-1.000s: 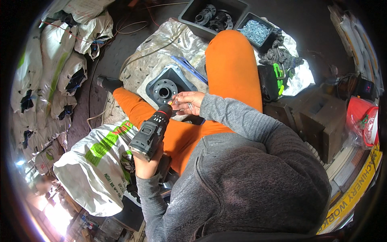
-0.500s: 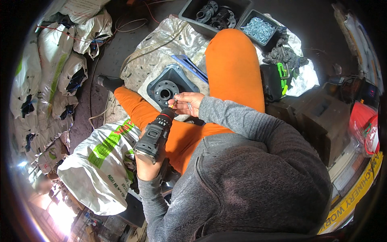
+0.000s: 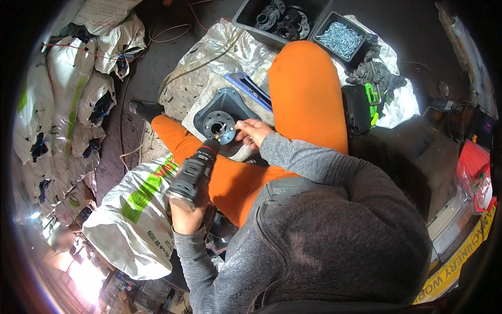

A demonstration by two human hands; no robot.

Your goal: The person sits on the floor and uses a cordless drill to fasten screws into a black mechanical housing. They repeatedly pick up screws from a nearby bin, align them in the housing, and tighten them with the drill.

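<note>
My left hand (image 3: pixel 187 219) is wrapped round the grip of a black and grey cordless drill (image 3: pixel 192 175), its red-ringed chuck pointing away from me. The drill's tip sits at the near side of a round metal flange (image 3: pixel 226 137) with holes round its rim. That flange rests on a dark, square-flared metal housing (image 3: pixel 230 102) between my legs. A small silvery piece, perhaps a screw, shows over the flange's centre hole. Right of the flange is my right hand (image 3: pixel 253 132), fingers curled and drawn together; what they hold, if anything, I cannot make out.
Beyond my raised knee stand a grey bin (image 3: pixel 251 26) of dark flanges and a smaller box of silvery screws (image 3: pixel 340 39). A blue strip (image 3: pixel 248 90) lies beside the housing. Grey gloves (image 3: pixel 374 73) and a black-and-green tool (image 3: pixel 361 107) are at right. White sacks (image 3: pixel 68 78) line the left.
My right hand has moved away from the drill tip, slightly right. The drill has shifted a little left, and its tip now sits at the flange.
</note>
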